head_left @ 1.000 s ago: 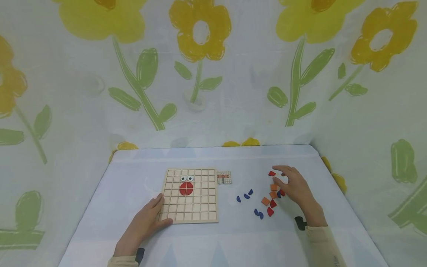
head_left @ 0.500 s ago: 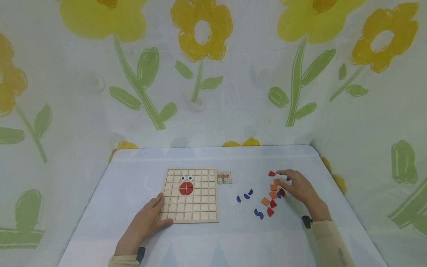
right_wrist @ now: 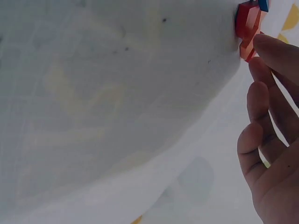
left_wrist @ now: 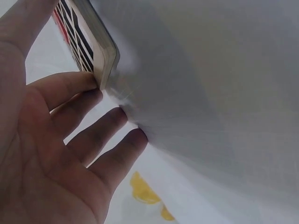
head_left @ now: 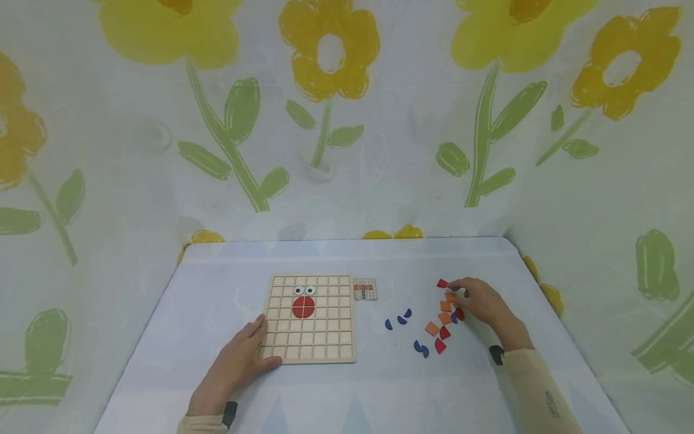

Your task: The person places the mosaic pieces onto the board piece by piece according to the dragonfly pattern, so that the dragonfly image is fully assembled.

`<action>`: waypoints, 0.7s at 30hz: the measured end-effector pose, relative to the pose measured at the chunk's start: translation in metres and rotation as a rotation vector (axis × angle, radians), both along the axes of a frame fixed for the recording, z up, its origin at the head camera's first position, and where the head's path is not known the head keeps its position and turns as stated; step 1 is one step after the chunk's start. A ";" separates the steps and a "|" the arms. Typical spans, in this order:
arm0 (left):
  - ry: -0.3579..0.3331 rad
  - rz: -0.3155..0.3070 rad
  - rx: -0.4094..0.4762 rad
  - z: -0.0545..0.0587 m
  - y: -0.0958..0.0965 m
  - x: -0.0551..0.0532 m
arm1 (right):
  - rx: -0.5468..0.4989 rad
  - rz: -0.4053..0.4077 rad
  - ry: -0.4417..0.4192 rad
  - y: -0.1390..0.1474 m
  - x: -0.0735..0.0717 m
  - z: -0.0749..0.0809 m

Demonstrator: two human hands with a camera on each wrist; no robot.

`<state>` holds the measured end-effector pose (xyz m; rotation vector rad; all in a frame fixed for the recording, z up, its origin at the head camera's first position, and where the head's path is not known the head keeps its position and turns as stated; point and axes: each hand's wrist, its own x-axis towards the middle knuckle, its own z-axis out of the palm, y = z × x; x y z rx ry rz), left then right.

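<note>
Tabletop [head_left: 325, 386] in pale bluish white, faint blue triangles [head_left: 355, 417] printed on the near side of the board, pretty much boxed in by white walls [head_left: 379, 199] covered in big painted yellow flowers [head_left: 355, 33] and green leaves [head_left: 241, 111]. On it, flat, that wooden grid board [head_left: 320, 339], with two eye pieces [head_left: 309, 290] and a four-part red disc [head_left: 298, 312] in its far half. Around the board's near-left corner, left hand [head_left: 237, 355] resting, fingers loosely straight, thumb spread wide from them. Just right of the board, a little pattern card [head_left: 365, 289]; further right, blue half-rounds [head_left: 402, 320], then orange squares [head_left: 431, 328] mixed with red wedges [head_left: 440, 345]. Well right of the board, right hand [head_left: 482, 301] at the far end of that scatter, fingertips right by a wedge and a square, thumb and forefinger narrowly apart; can't tell about an actual pinch. Beige sleeves [head_left: 542, 392], dark wristbands [head_left: 496, 355].
</note>
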<state>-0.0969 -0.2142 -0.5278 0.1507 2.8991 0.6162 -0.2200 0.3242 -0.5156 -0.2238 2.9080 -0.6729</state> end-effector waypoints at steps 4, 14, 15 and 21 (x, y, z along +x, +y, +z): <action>0.013 -0.009 0.008 0.000 -0.001 0.000 | 0.005 0.025 -0.011 -0.002 -0.003 -0.001; 0.014 -0.008 0.005 0.001 0.000 0.000 | 0.047 0.000 -0.075 -0.006 -0.007 0.002; 0.014 -0.010 0.005 0.001 0.000 0.000 | 0.053 -0.005 -0.082 -0.006 -0.007 0.002; 0.018 -0.011 0.008 0.003 0.001 0.001 | 0.075 -0.025 -0.109 -0.008 -0.009 0.003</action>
